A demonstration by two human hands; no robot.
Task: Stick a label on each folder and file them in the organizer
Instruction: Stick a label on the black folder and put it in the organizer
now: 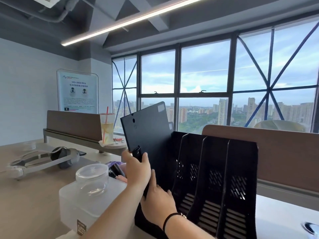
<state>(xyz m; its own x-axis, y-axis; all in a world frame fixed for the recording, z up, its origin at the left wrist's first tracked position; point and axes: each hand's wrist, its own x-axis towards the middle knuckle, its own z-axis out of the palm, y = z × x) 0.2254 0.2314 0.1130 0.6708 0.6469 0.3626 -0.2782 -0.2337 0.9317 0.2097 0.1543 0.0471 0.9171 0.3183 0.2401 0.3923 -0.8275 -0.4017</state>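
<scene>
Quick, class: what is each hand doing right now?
Left hand: grips the folder at its lower edge.
Right hand: fingers straight, resting against the organizer.

Head view — forward, close over desk [34,195].

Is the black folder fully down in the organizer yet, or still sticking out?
Still sticking out. The folder tilts, most of it above the organizer, with the left hand gripping its lower edge.
</scene>
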